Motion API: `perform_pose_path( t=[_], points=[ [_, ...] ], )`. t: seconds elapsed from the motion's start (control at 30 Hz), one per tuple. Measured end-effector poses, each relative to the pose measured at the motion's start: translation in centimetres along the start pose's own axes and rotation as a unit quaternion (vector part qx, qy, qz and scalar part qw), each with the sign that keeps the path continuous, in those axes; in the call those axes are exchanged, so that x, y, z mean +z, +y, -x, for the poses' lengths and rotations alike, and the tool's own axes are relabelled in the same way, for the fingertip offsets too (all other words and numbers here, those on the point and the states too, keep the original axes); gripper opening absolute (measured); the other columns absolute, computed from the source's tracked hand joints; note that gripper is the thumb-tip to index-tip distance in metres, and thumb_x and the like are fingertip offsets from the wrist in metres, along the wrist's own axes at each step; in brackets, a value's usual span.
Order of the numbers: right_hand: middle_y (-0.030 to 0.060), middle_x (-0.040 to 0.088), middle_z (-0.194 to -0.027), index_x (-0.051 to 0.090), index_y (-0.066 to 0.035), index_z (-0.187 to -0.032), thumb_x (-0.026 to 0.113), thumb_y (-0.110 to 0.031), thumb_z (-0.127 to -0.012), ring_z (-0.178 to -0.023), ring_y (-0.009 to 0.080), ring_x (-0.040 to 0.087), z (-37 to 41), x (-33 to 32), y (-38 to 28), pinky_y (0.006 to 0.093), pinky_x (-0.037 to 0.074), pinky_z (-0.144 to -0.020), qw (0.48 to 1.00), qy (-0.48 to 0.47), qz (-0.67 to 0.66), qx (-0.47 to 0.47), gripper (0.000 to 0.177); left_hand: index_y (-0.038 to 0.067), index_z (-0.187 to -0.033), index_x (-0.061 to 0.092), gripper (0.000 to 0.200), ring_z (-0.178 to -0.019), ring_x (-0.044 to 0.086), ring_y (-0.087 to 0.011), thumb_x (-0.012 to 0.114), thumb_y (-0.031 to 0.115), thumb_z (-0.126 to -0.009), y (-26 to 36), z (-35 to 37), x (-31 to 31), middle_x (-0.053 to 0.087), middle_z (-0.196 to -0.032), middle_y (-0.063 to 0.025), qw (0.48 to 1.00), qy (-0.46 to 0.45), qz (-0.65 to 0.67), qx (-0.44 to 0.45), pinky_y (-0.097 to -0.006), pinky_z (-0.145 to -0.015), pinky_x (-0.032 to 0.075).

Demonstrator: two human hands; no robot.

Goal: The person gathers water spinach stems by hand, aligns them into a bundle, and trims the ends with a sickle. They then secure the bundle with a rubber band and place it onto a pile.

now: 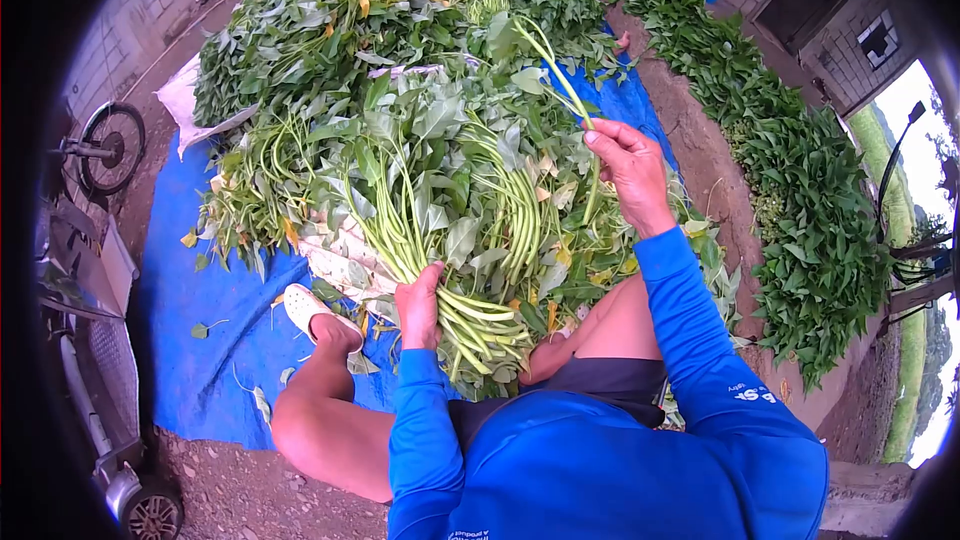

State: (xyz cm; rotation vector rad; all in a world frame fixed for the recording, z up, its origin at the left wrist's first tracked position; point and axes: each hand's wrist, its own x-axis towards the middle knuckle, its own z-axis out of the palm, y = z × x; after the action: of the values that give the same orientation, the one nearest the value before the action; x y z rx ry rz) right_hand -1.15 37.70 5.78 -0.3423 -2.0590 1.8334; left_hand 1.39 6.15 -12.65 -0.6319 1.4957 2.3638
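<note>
my left hand (pixel 420 308) is closed around a bunch of long green stems (pixel 400 245), leaves pointing away from me, cut ends toward my lap. my right hand (pixel 628 162) pinches a single leafy stem (pixel 560 75) between thumb and fingers, raised to the right of the bunch. a big leafy heap (pixel 300 50) lies beyond, on the blue tarp (pixel 205 340).
</note>
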Motion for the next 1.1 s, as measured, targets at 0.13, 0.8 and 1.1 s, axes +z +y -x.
perform_pose_path(
  t=[0.13, 0.8, 1.1],
  points=[
    [-0.0051, 0.068, -0.089, 0.080, -0.003, -0.122, 0.082, -0.015, -0.097, -0.075, 0.0048, 0.059, 1.2, 3.6, 2.1, 0.0226, 0.049, -0.069, 0.991, -0.017, 0.046, -0.126, 0.028, -0.007, -0.115, 0.071, 0.028, -0.079, 0.071, -0.0169, 0.076, 0.009, -0.093, 0.2, 0.8, 1.3, 0.076, -0.100, -0.0094, 0.999, -0.031, 0.023, 0.002, -0.0332, -0.074, 0.059],
    [0.0079, 0.079, -0.100, 0.080, -0.003, -0.117, 0.073, -0.018, -0.097, -0.084, 0.0165, 0.072, 6.8, 7.5, 15.2, 0.0329, 0.059, -0.080, 0.958, -0.126, 0.094, 0.240, 0.026, -0.008, -0.102, 0.068, 0.019, -0.068, 0.069, -0.0202, 0.075, 0.003, -0.088, -2.0, 0.2, -0.5, 0.071, -0.089, -0.0104, 0.999, 0.007, 0.043, -0.023, -0.0329, -0.062, 0.060],
    [0.0163, 0.074, -0.136, 0.073, -0.005, -0.135, 0.072, -0.029, -0.100, -0.126, 0.0296, 0.069, -0.9, 3.9, 25.7, 0.0367, 0.051, -0.110, 0.945, 0.022, 0.242, 0.217, 0.043, -0.007, -0.098, 0.070, 0.019, -0.068, 0.071, -0.0218, 0.071, 0.011, -0.092, 0.6, -0.1, -1.7, 0.075, -0.084, -0.0164, 1.000, 0.022, 0.007, 0.013, -0.0344, -0.065, 0.060]
  ],
)
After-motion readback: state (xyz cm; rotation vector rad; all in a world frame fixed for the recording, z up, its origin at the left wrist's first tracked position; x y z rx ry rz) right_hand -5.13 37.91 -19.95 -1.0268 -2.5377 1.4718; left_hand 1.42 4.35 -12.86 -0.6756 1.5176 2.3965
